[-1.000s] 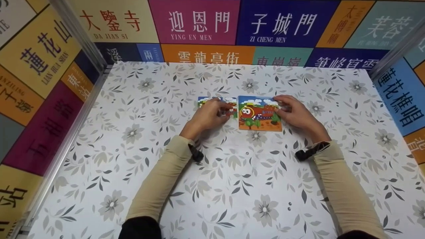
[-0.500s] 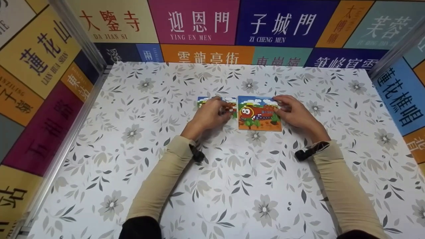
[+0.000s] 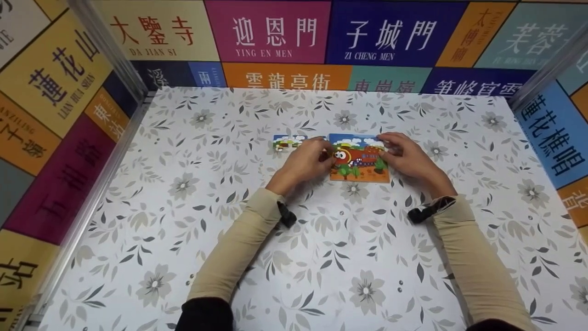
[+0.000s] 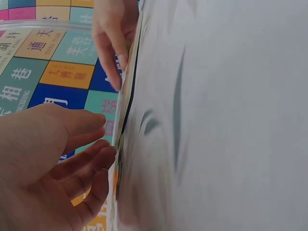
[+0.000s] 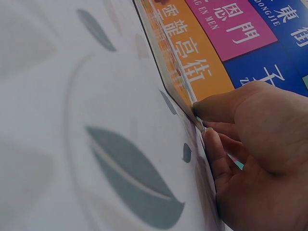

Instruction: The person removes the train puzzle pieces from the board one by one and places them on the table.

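Note:
A square picture board (image 3: 360, 158) with a red cartoon train, blue sky and orange ground lies on the table. My right hand (image 3: 409, 157) pinches its right edge; in the right wrist view the thumb (image 5: 219, 106) lies over the edge, with a fingertip at its side. My left hand (image 3: 305, 160) is at the board's left edge. The left wrist view shows its fingers (image 4: 98, 163) loosely bent and thumb apart from them, gripping nothing. Behind this hand lies a smaller printed piece (image 3: 285, 143) with clouds and green hills, partly hidden.
White cloth with grey leaves and flowers covers the table (image 3: 321, 257). Upright panels with coloured blocks and large characters stand at the back (image 3: 275, 32), left (image 3: 50, 184) and right (image 3: 558, 133). Both wrists wear a dark strap (image 3: 425, 214).
My left hand has moved right, from over the smaller piece to the board's left edge, uncovering more of that piece's left part. My right hand has stayed on the board's right edge.

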Action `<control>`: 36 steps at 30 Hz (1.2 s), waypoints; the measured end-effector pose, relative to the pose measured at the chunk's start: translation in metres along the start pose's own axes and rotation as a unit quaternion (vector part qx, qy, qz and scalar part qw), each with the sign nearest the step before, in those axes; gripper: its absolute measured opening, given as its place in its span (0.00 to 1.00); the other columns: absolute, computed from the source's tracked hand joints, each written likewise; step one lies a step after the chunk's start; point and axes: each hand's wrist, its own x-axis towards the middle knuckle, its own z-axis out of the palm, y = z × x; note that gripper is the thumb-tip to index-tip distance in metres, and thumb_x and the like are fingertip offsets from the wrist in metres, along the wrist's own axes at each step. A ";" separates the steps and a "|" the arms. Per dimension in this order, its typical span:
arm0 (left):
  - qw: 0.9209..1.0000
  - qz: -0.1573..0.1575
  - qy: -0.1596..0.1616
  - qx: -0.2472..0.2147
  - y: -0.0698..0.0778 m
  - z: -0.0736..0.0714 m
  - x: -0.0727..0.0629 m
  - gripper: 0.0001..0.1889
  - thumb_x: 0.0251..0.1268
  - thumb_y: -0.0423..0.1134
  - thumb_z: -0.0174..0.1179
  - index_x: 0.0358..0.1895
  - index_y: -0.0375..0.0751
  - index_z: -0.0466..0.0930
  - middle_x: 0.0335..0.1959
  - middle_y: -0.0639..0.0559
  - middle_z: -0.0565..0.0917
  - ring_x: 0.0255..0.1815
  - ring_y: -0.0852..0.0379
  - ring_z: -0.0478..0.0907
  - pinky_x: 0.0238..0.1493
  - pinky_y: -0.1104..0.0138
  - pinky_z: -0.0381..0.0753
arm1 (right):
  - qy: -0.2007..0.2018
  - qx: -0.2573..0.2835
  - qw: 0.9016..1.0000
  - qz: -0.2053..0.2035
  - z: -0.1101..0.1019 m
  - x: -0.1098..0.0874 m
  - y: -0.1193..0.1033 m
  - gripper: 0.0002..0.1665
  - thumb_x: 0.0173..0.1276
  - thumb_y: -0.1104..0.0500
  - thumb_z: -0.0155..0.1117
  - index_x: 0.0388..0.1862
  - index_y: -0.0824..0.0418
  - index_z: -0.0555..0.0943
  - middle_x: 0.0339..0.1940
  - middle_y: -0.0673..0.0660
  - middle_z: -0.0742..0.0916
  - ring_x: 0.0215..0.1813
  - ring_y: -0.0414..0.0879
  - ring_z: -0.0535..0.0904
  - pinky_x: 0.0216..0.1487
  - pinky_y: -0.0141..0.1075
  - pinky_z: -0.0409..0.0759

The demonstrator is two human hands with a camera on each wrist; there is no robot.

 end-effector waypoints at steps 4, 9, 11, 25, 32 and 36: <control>1.000 0.004 -0.008 0.000 0.008 0.007 0.006 0.16 0.78 0.44 0.67 0.62 0.42 0.88 0.53 0.47 0.86 0.49 0.54 0.82 0.50 0.62 0.83 | 0.007 -0.005 1.000 0.015 0.000 -0.002 0.000 0.33 0.84 0.59 0.62 0.84 0.58 0.70 0.86 0.61 0.68 0.74 0.64 0.76 0.78 0.59 0.72; 0.999 0.032 -0.007 -0.009 0.014 0.017 0.014 0.17 0.78 0.43 0.68 0.62 0.41 0.88 0.55 0.45 0.87 0.54 0.52 0.85 0.56 0.61 0.85 | -0.001 0.004 1.000 0.009 -0.001 -0.002 0.000 0.33 0.84 0.60 0.61 0.85 0.60 0.68 0.86 0.64 0.67 0.77 0.66 0.73 0.79 0.62 0.71; 0.999 0.034 -0.012 -0.016 0.016 0.021 0.017 0.17 0.78 0.42 0.68 0.63 0.40 0.87 0.58 0.45 0.87 0.56 0.52 0.85 0.58 0.61 0.85 | -0.004 0.008 1.000 0.003 0.000 -0.002 0.000 0.34 0.84 0.60 0.61 0.85 0.62 0.68 0.86 0.65 0.67 0.78 0.67 0.72 0.79 0.63 0.71; 0.999 -0.018 -0.027 -0.024 0.028 0.029 0.024 0.13 0.78 0.40 0.68 0.61 0.48 0.90 0.56 0.52 0.90 0.53 0.57 0.85 0.55 0.61 0.85 | 0.002 0.002 1.000 0.012 0.002 0.000 0.000 0.33 0.84 0.59 0.62 0.84 0.59 0.70 0.85 0.63 0.68 0.77 0.66 0.74 0.80 0.61 0.72; 0.999 -0.017 -0.033 -0.027 0.028 0.030 0.024 0.12 0.79 0.39 0.67 0.59 0.49 0.91 0.57 0.52 0.89 0.53 0.57 0.84 0.55 0.61 0.84 | 0.001 0.012 1.000 0.011 0.002 0.000 -0.002 0.33 0.84 0.60 0.62 0.84 0.59 0.70 0.86 0.62 0.68 0.77 0.65 0.73 0.80 0.60 0.71; 0.999 -0.013 -0.033 -0.031 0.029 0.030 0.024 0.12 0.79 0.38 0.67 0.60 0.49 0.90 0.59 0.52 0.87 0.55 0.56 0.83 0.56 0.61 0.84 | 0.001 0.013 1.000 -0.001 0.002 0.000 -0.002 0.32 0.83 0.60 0.63 0.83 0.60 0.71 0.85 0.63 0.68 0.77 0.66 0.73 0.79 0.61 0.71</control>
